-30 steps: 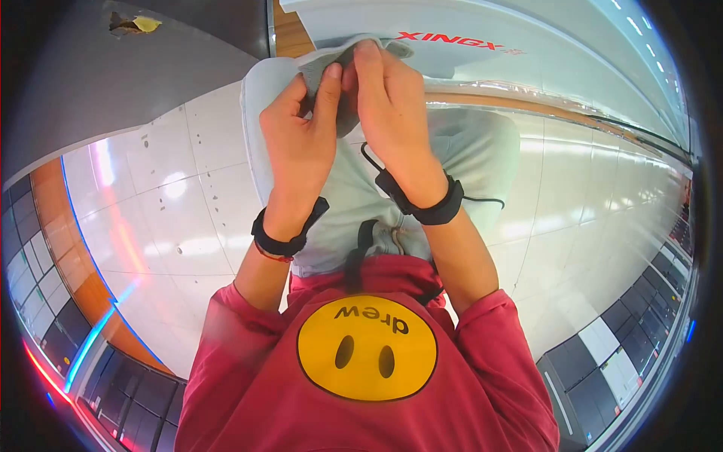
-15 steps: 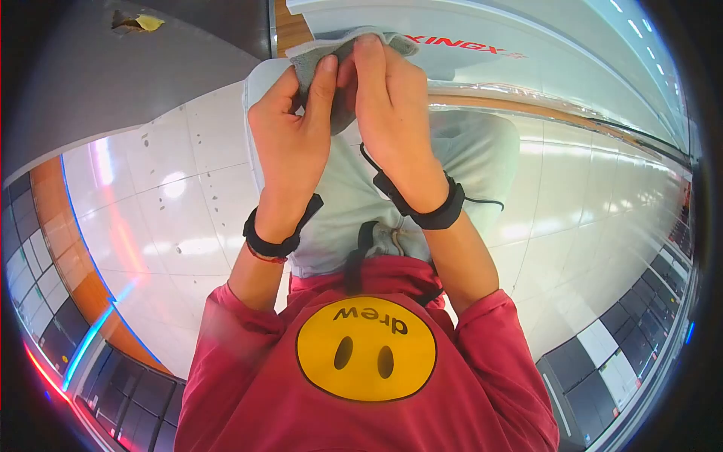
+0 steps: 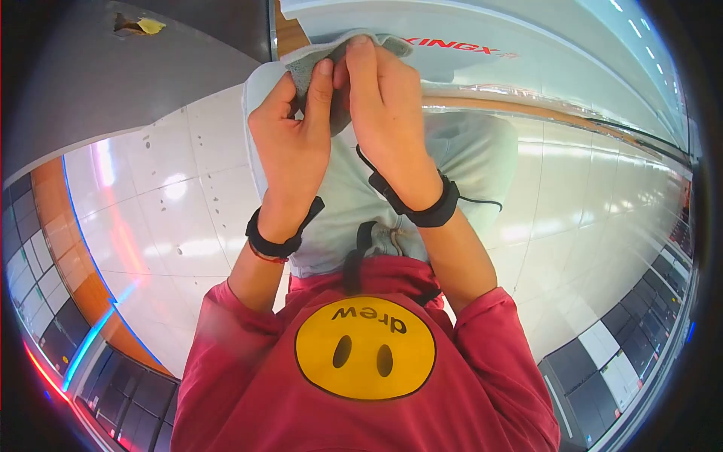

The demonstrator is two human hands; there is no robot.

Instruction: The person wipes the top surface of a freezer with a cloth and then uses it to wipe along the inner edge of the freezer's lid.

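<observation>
A grey cloth with a paler edge is held up in front of me, above my knees. My left hand pinches its lower left part between thumb and fingers. Close beside it, my right hand grips the cloth's upper edge, thumb on the near side. The fingertips behind the cloth are hidden, and part of the cloth hangs down between the two hands. A black band circles each wrist.
A white panel with red lettering stands just beyond the cloth. At the upper left is a dark grey surface with a torn yellowish patch. Pale floor tiles surround my legs; rows of boxes line the lower right.
Both hands and the cloth have shifted very slightly to the left. The grip of each hand looks the same.
</observation>
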